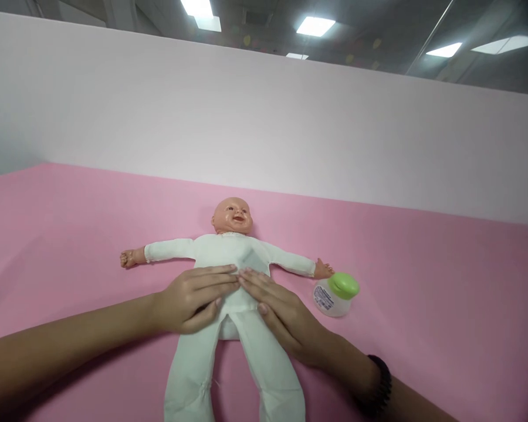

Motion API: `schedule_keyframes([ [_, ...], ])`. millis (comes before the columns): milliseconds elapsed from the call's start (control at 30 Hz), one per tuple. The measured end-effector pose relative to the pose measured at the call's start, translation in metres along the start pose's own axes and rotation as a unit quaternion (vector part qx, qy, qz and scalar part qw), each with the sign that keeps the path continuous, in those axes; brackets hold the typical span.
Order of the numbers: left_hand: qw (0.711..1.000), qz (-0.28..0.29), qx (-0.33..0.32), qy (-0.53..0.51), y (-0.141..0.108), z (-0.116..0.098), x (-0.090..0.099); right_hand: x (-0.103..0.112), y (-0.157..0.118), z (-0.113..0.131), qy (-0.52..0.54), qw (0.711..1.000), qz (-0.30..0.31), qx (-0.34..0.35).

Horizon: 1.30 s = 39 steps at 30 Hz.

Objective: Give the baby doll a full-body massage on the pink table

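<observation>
A baby doll [220, 249] with a white cloth body lies on its back, arms spread and head away from me. My left hand [198, 298] rests flat on the left of its belly, fingers stretched toward the middle. From the right, my right hand [286, 310] lies on the belly too, fingers extended, its fingertips meeting those of my left hand. Neither hand holds anything. Beside the doll's hand on the right stands a clear bottle [330, 300] with a green cap, tilted in view.
The doll lies on a pink surface [422, 305]. Behind it rises a white panel [264, 123] across the whole view. A dark elastic band circles my right wrist. Ceiling lights show above the panel.
</observation>
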<state>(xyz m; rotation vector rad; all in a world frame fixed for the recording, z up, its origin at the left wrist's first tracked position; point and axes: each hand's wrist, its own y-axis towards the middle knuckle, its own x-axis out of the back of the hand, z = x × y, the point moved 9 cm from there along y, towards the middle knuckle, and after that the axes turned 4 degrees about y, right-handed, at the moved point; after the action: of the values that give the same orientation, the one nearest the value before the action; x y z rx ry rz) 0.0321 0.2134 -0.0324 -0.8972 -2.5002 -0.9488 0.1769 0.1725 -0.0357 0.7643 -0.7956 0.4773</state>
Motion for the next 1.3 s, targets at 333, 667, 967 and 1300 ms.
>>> schedule_keyframes([
  [333,0.994,0.054,0.002,0.093,-0.008,0.011,-0.012,-0.02,0.009,-0.029,0.0,0.998,0.051,-0.037],
  [667,0.988,-0.057,0.146,-0.016,-0.012,0.024,0.001,-0.018,-0.001,-0.049,-0.007,0.993,-0.017,-0.117],
  [967,0.992,-0.04,0.008,0.119,-0.013,0.011,0.006,0.016,-0.005,-0.022,-0.043,0.986,-0.159,0.034],
  [1300,0.989,0.068,0.012,0.127,-0.007,0.018,-0.008,-0.014,0.004,-0.027,-0.035,0.999,0.029,-0.017],
])
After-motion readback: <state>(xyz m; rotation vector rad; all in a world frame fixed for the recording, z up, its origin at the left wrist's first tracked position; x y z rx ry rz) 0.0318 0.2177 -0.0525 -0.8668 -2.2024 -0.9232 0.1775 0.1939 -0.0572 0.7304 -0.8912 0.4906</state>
